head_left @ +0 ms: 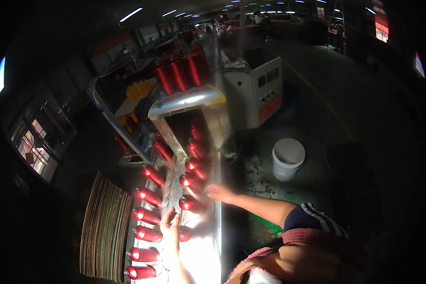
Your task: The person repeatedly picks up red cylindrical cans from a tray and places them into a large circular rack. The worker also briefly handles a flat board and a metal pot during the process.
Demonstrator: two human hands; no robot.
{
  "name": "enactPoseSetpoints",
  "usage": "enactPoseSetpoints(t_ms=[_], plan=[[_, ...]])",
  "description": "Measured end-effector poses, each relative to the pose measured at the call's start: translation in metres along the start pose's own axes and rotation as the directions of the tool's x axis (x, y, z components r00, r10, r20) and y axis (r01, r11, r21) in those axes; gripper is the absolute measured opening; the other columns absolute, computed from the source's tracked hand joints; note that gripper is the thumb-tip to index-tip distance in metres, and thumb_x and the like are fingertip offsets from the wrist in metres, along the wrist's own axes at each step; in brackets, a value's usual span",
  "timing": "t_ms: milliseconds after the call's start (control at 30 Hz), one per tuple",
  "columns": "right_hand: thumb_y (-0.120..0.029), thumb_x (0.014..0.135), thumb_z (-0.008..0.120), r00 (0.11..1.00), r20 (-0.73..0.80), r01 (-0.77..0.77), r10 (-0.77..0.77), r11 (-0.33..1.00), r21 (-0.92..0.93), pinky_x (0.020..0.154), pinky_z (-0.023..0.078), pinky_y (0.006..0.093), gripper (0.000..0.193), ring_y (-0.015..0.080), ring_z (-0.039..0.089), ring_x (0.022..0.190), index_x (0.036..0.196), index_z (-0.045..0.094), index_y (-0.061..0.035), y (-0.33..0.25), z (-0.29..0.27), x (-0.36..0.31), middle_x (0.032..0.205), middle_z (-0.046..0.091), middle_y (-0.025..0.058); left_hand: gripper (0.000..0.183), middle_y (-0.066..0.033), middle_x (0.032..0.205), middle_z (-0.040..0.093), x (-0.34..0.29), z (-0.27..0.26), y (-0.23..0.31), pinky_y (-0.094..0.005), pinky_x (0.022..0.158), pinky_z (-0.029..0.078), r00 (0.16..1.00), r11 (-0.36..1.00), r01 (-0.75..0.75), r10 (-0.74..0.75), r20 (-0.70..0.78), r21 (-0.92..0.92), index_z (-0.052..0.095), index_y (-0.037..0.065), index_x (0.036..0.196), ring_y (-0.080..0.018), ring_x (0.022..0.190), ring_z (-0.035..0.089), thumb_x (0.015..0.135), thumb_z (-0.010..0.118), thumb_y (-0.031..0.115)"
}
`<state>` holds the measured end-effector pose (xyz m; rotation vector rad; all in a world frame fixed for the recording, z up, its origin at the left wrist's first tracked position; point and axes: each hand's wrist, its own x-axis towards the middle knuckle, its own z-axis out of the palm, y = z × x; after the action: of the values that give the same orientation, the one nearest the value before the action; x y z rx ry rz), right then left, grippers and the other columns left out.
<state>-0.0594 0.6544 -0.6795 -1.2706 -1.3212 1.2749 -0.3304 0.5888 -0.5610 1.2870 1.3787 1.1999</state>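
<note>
A row of shiny red metal bottles (186,202) stands on the brightly lit conveyor (201,248), running into the metal tunnel. Another line of red bottles (147,216) leans at an angle along the conveyor's left side. My left hand (169,223) is between the two lines, its fingers apart and nothing seen in them. Partly behind that hand is one red bottle (184,235). Over the conveyor's right edge, my right hand (220,193) points leftward, slightly blurred, fingers loosely extended and holding nothing visible. It is apart from the nearest standing bottle.
The metal tunnel housing (187,100) spans the conveyor ahead, with large red cylinders (181,72) on top. Right of it stands a control cabinet (268,90). A white bucket (288,160) is on the floor at right. Stacked flat sheets (105,229) stand at left.
</note>
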Motion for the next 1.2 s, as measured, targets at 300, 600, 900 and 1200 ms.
enactPoseSetpoints(t_ms=[300,600,900,1200], plan=[[-0.025,0.091,0.068,0.828,0.402,-0.470,0.391,0.875,0.118,0.079,0.054,0.0328,0.034,0.0142,0.062,0.098,0.121,0.063,-0.0088,0.046,0.003,-0.209,0.111,0.067,0.0058,0.028,-0.0060,0.097,0.066,-0.277,-0.019,0.005,-0.0251,0.063,0.047,0.749,0.779,0.363,-0.570,-0.338,-0.512,0.060,0.000,0.119,-0.0119,0.075,0.059,0.095,0.064,0.013],[-0.013,0.091,0.065,0.608,0.725,-0.489,0.323,0.872,0.021,0.060,0.049,0.0254,0.017,0.0091,0.059,0.073,0.106,0.066,-0.0058,0.009,0.054,-0.340,0.084,0.065,0.0009,0.025,-0.0070,0.099,0.068,-0.510,0.029,0.028,-0.0268,0.068,0.052,0.638,0.684,0.352,-0.675,-0.372,-0.639,0.062,0.003,0.115,-0.0152,0.081,0.065,0.094,0.064,0.017],[-0.016,0.092,0.063,0.187,0.860,-0.224,0.474,0.873,-0.433,0.074,0.052,0.0278,0.029,0.0113,0.060,0.081,0.118,0.064,-0.0032,-0.001,0.104,-0.480,0.094,0.066,0.0032,0.025,-0.0043,0.103,0.070,-0.717,0.081,0.004,-0.0270,0.070,0.057,0.203,0.496,0.272,-0.867,-0.454,-0.825,0.064,0.006,0.117,-0.0132,0.085,0.067,0.097,0.062,0.019],[-0.020,0.094,0.061,-0.121,0.728,0.052,0.675,0.736,-0.675,0.080,0.052,0.0304,0.028,0.0156,0.062,0.098,0.119,0.065,-0.0078,0.019,0.225,-0.599,0.107,0.067,0.0037,0.022,0.0001,0.092,0.068,-0.933,0.056,-0.088,-0.0235,0.067,0.050,-0.238,0.525,-0.113,-0.839,-0.490,-0.843,0.067,0.011,0.110,-0.0098,0.076,0.064,0.088,0.068,0.015]])
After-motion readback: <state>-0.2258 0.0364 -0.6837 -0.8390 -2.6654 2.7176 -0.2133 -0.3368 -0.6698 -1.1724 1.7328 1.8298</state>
